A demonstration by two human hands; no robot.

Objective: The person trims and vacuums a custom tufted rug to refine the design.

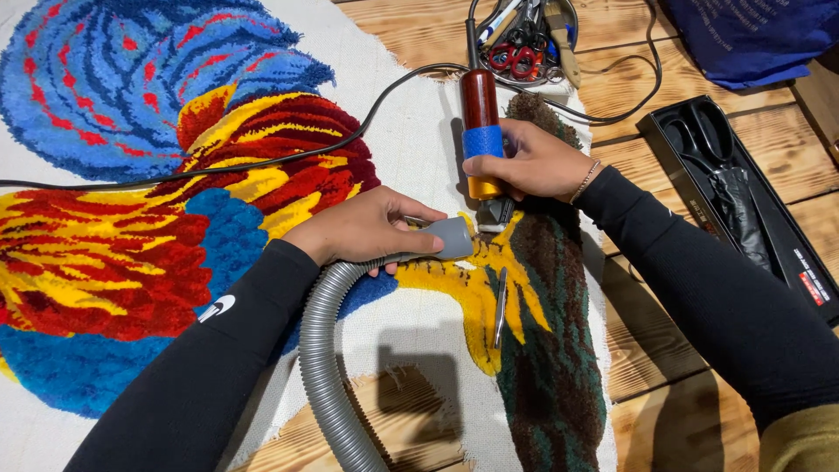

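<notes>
Down at the bottom edge, grey ribbed vacuum hose (319,367) curving up over bare rug backing. Just above, left hand (367,232) wrapped snug round the hose's grey nozzle (453,238), nozzle tip sitting on the yellow tufted claw (476,293). Slim metal tweezers (500,306) lying loose on that yellow patch. Right next to the nozzle, right hand (529,162) clamped around an upright trimmer (482,131), red body, blue tape band, gold collar, blade head down on the pile. Left of it all, big tufted rooster rug (157,175) in red, yellow, blue. Further back, black case with shears (734,166) on the right, tub of scissors (524,48) at the top, on a wooden table (629,140)
</notes>
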